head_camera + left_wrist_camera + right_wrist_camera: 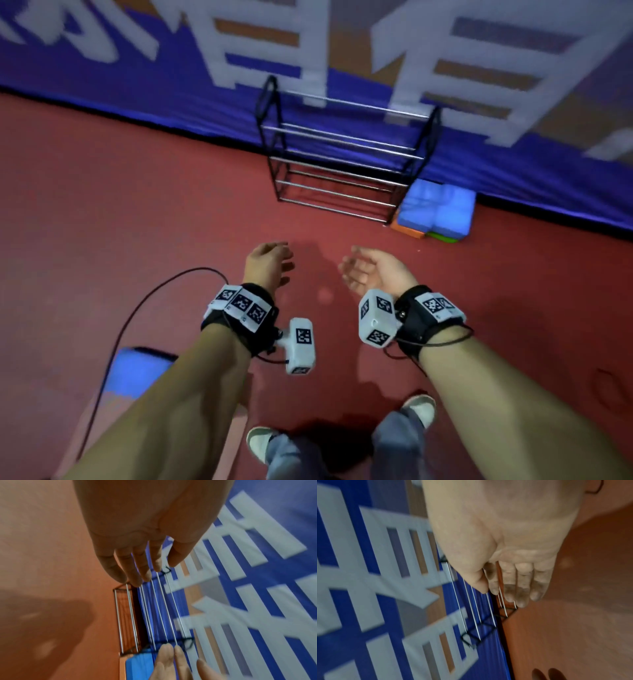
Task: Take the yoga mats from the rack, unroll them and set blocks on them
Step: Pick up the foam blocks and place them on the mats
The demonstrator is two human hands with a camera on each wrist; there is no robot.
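A matte red-brown floor [137, 192] meets a blue padded wall banner [171, 85] with large white characters running along the floor's far edge.

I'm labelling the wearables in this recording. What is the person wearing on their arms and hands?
Both forearms are bare, with no sleeves or gloves. Each wrist carries a black strap faced with white tiles printed in black square-code markers. A white boxy camera block, also marked, sticks out from the left strap, and another from the right. Thin dark cables trail from the straps. The left hand and right hand are bare.
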